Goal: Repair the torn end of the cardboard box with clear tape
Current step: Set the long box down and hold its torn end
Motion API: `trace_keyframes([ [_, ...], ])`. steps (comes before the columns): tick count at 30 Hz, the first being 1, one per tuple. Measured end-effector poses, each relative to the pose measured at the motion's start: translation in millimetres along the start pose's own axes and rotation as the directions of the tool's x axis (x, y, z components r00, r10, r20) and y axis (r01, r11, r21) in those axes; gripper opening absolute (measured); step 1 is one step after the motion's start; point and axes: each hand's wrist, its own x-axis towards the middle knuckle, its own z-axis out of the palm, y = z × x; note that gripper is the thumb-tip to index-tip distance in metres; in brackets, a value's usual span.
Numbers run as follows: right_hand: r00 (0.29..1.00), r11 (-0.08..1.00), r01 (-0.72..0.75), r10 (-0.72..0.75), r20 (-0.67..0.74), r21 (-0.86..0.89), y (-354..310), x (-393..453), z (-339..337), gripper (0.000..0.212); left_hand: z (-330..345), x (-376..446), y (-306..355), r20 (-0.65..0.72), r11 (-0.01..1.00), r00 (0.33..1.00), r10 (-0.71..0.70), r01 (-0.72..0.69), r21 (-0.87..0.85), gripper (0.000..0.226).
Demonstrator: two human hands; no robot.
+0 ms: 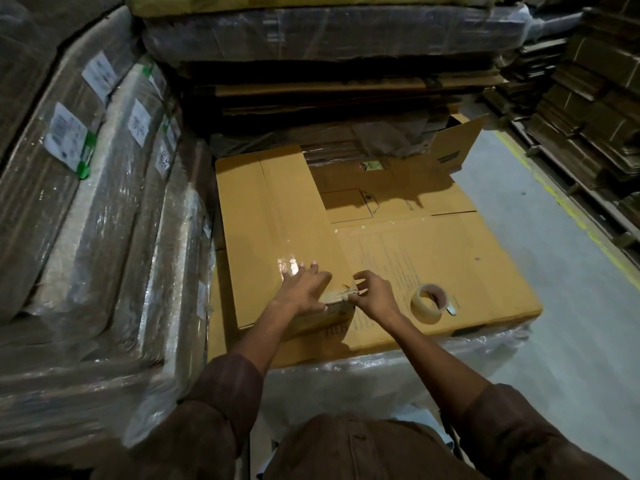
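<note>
Pressing torn box end (341, 295), both hands (303, 288)

Premises: a warehouse or packaging storeroom. Shrink-wrapped bundles of flat cardboard (86, 188) bearing printed barcode labels (65, 140) stand at nine o'clock. Further wrapped pallet loads (332, 29) are stacked at twelve o'clock. Piles of flattened cartons (588, 109) fill two o'clock. Bare concrete floor (571, 289) with a painted yellow aisle line (568, 209) runs at three o'clock.
</note>
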Motion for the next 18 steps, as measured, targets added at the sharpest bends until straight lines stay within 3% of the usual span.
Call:
trace_keyframes([
  [7,0.992,0.968,0.082,-0.104,0.078,0.239,16.0,2.6,0.7,0.070,-26.5,-0.2,-6.5,0.053,0.994,0.999,-0.002,0.008,-0.107,0.073],
  [9,0.991,0.958,0.093,-0.115,0.066,0.272,15.8,6.0,0.1,0.059,-36.5,3.0,-11.7,0.060,0.987,0.998,-0.007,0.016,-0.161,0.069],
  [13,0.986,0.892,-0.074,-0.002,0.167,0.445,5.7,19.3,0.4,0.043,-48.1,10.1,-14.8,0.037,0.977,0.999,-0.015,0.023,-0.213,0.061],
  [18,0.924,0.868,-0.227,0.050,0.378,0.441,7.2,34.2,-10.6,0.071,-42.9,17.0,-3.1,0.034,0.972,0.997,-0.068,0.074,-0.224,0.058],
])
